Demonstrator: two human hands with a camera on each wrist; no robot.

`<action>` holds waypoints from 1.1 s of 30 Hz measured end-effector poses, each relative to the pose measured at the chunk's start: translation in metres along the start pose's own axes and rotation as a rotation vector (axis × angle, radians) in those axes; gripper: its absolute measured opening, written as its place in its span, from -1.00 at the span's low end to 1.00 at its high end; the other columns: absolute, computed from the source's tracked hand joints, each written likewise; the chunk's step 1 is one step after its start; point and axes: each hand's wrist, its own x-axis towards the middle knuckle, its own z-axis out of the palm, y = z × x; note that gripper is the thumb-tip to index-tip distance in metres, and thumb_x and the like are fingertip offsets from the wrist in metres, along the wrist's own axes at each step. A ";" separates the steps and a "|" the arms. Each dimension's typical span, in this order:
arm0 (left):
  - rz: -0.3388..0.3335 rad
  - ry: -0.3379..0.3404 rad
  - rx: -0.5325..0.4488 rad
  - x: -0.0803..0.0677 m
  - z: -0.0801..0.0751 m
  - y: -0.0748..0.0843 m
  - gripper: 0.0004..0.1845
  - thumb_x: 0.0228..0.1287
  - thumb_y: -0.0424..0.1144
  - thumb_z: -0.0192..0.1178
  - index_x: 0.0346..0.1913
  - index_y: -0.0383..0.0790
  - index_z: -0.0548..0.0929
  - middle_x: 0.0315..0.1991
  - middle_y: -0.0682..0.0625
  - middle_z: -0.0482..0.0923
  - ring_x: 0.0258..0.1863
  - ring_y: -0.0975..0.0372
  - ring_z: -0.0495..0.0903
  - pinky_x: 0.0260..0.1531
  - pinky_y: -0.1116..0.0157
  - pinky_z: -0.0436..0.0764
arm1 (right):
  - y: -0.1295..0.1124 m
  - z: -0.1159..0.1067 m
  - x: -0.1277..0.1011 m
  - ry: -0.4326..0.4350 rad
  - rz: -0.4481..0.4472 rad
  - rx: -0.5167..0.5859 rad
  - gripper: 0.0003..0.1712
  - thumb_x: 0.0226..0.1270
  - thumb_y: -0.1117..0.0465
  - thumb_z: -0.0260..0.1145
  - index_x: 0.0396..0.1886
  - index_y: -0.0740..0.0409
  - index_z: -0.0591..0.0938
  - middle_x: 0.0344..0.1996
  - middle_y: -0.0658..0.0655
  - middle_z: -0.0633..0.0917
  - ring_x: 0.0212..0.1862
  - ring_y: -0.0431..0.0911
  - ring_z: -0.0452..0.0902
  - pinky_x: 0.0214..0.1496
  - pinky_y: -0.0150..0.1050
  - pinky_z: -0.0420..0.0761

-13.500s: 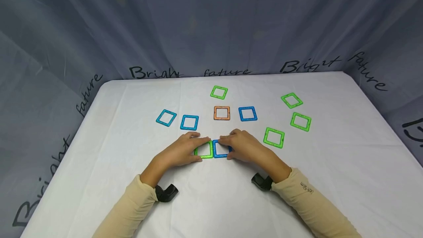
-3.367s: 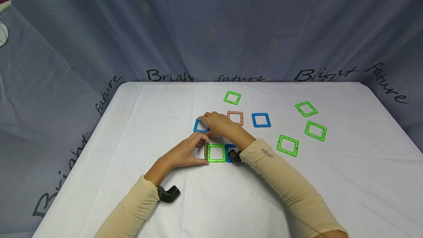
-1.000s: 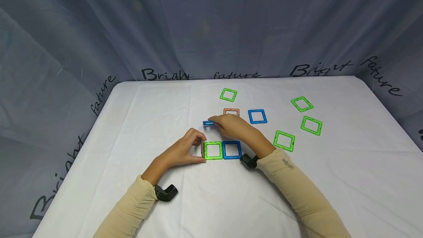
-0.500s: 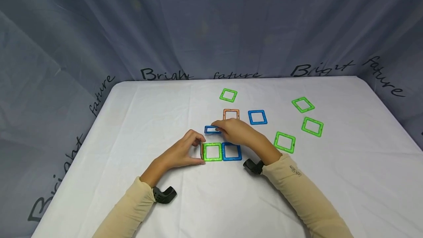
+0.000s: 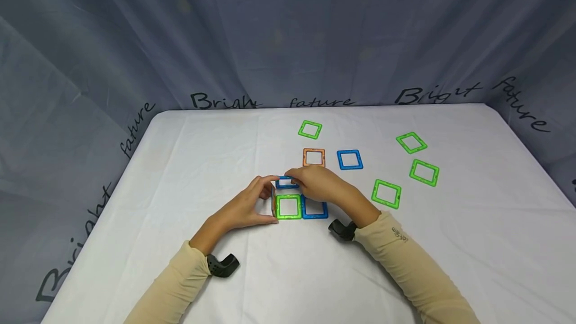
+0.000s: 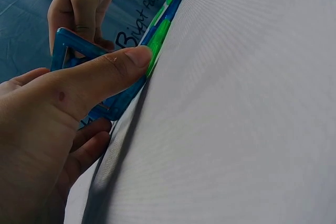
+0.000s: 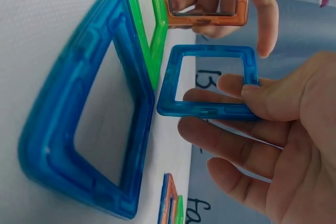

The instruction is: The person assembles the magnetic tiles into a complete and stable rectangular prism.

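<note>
My left hand [image 5: 245, 206] pinches an upright square magnetic tile between thumb and fingers, at the left edge of a flat green tile [image 5: 289, 217]. This upright piece shows an orange frame [image 7: 220, 21] in the right wrist view and a blue one [image 6: 126, 98] in the left wrist view. A second blue tile [image 7: 207, 110] is in my right hand [image 5: 319, 184], thumb on one face and fingers behind. It is tilted up at the green tile's far side, its left end by my left index fingertip. Flat against the green tile's right side lies another blue tile [image 5: 315, 217], partly covered by my right hand.
Beyond my right hand lie an orange tile [image 5: 314, 150] and a blue tile [image 5: 351, 167]. One green tile [image 5: 308, 136] is farther back. To the right, more green tiles [image 5: 398, 198] are scattered on the white tablecloth [image 5: 288, 279]. Grey curtains border the table.
Earlier, two light-blue tiles lay at the left and both hands were on the flat pair. The right hand has since lifted a blue tile and brought it nearer, to the green tile's far edge.
</note>
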 end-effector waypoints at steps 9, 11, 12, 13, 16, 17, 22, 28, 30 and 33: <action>0.000 0.001 0.010 0.001 0.000 0.000 -0.01 -0.13 -0.12 0.45 0.35 -0.12 0.07 -0.08 -0.02 0.30 -0.14 0.28 0.46 -0.06 0.35 0.49 | -0.004 0.002 0.000 -0.027 0.016 -0.003 -0.65 0.38 0.28 0.03 0.11 0.12 0.53 -0.04 0.10 0.65 0.01 -0.07 0.57 0.04 -0.15 0.53; 0.000 0.003 0.015 0.001 0.000 -0.001 -0.01 -0.13 -0.13 0.45 0.35 -0.12 0.07 -0.09 -0.02 0.30 -0.14 0.27 0.46 -0.06 0.35 0.49 | -0.005 0.002 0.000 -0.031 0.020 -0.002 -0.65 0.37 0.28 0.03 0.11 0.12 0.53 -0.04 0.10 0.65 0.00 -0.08 0.58 0.04 -0.15 0.54; -0.002 0.004 0.016 0.001 0.000 -0.001 -0.01 -0.13 -0.13 0.45 0.35 -0.12 0.07 -0.10 -0.01 0.29 -0.14 0.27 0.45 -0.06 0.35 0.49 | -0.005 0.002 0.000 -0.036 0.025 0.001 -0.65 0.37 0.28 0.03 0.11 0.11 0.53 -0.04 0.09 0.65 0.00 -0.08 0.57 0.04 -0.15 0.53; -0.003 0.004 0.017 0.001 0.000 -0.001 0.00 -0.13 -0.13 0.45 0.35 -0.12 0.07 -0.10 -0.02 0.29 -0.14 0.27 0.45 -0.06 0.35 0.49 | -0.006 0.002 0.000 -0.041 0.027 0.003 -0.65 0.37 0.28 0.04 0.11 0.11 0.53 -0.04 0.09 0.65 0.00 -0.08 0.57 0.04 -0.15 0.54; -0.011 0.001 0.014 0.001 0.001 -0.001 -0.01 -0.13 -0.13 0.45 0.35 -0.11 0.07 -0.10 -0.01 0.29 -0.14 0.28 0.45 -0.06 0.34 0.48 | -0.007 0.002 0.000 -0.052 0.023 0.007 -0.65 0.37 0.29 0.05 0.11 0.13 0.53 -0.04 0.11 0.65 -0.02 -0.07 0.58 0.02 -0.14 0.54; -0.013 0.001 0.014 0.001 0.001 -0.001 0.00 -0.14 -0.13 0.45 0.35 -0.11 0.07 -0.10 -0.01 0.29 -0.14 0.28 0.45 -0.06 0.34 0.48 | -0.008 0.001 -0.001 -0.054 0.022 0.009 -0.65 0.36 0.29 0.05 0.11 0.13 0.54 -0.04 0.11 0.65 -0.02 -0.06 0.58 0.02 -0.13 0.54; -0.013 0.003 0.018 0.000 0.001 -0.002 0.00 -0.14 -0.12 0.45 0.35 -0.12 0.08 -0.10 -0.01 0.28 -0.13 0.27 0.46 -0.06 0.34 0.49 | -0.009 0.002 -0.001 -0.051 0.016 0.003 -0.66 0.36 0.29 0.06 0.10 0.15 0.54 -0.05 0.13 0.65 -0.02 -0.06 0.58 0.03 -0.13 0.54; -0.013 0.003 0.018 0.000 0.001 -0.003 -0.02 -0.13 -0.11 0.45 0.35 -0.11 0.09 -0.12 -0.01 0.27 -0.14 0.28 0.46 -0.06 0.35 0.49 | -0.009 0.003 -0.001 -0.057 0.016 0.003 -0.66 0.36 0.29 0.06 0.10 0.13 0.54 -0.06 0.11 0.65 -0.05 -0.08 0.59 0.02 -0.14 0.54; -0.014 0.004 0.015 0.000 0.002 -0.003 -0.02 -0.13 -0.12 0.45 0.35 -0.11 0.10 -0.12 -0.01 0.26 -0.14 0.28 0.46 -0.06 0.35 0.49 | -0.009 0.002 -0.001 -0.056 0.014 0.006 -0.66 0.36 0.29 0.06 0.09 0.13 0.54 -0.06 0.11 0.65 -0.04 -0.07 0.59 0.03 -0.13 0.54; -0.013 0.005 0.017 0.001 0.002 -0.003 -0.03 -0.13 -0.12 0.45 0.35 -0.12 0.10 -0.12 -0.01 0.26 -0.15 0.28 0.46 -0.07 0.36 0.49 | -0.010 0.001 -0.002 -0.063 0.017 0.008 -0.66 0.36 0.28 0.06 0.10 0.12 0.54 -0.05 0.11 0.65 -0.02 -0.07 0.58 0.04 -0.13 0.53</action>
